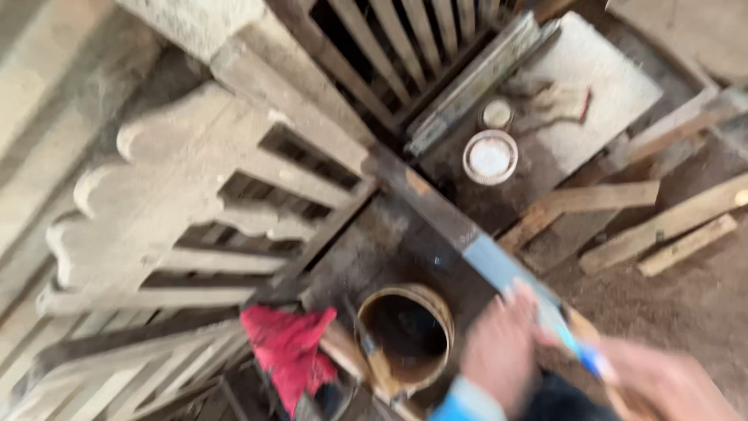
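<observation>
The picture is motion-blurred. A long wooden slat (pixel 436 204) runs diagonally from the centre to the bottom right, dark brown at its far part and blue near me. My left hand (pixel 502 351), with a blue cuff, is wrapped over the slat's blue part. At the bottom right corner, my right hand (pixel 662 382) grips the slat's near end, where a small bright blue patch shows. A round can of dark brown liquid (pixel 407 335) with a brush leaning in it stands just left of my left hand.
A red cloth (pixel 288 355) lies left of the can. Pale carved wooden panels (pixel 179 195) with slats fill the left. Two white-topped tins (pixel 491 156) and a glove (pixel 557 101) sit on a board at the top. Wooden offcuts (pixel 662 226) lie on dirt at right.
</observation>
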